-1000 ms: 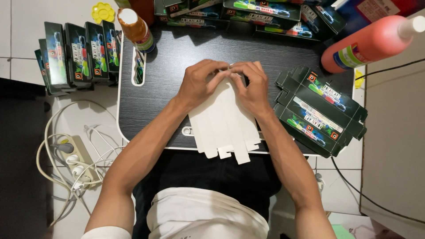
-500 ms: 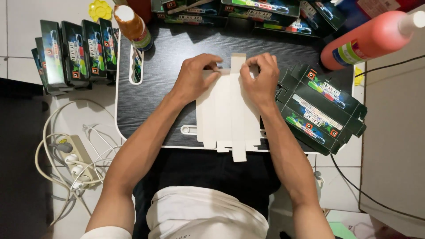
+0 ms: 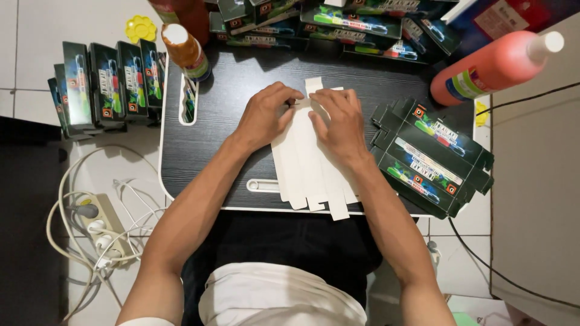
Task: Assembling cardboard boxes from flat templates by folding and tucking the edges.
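Black lap table (white tiled floor), both hands seemingly pinching flat white carton

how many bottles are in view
3: a big red bottle lying at the desk's right, a small orange bottle at top left, a red one behind it, cut off.

Pretty cluttered setup: a stack of flattened dark printed cartons sat at the right edge of the black woodgrain surface, folded boxes stood in a row left, a big red squeeze bottle lay top right, and a white power strip sat on the floor.
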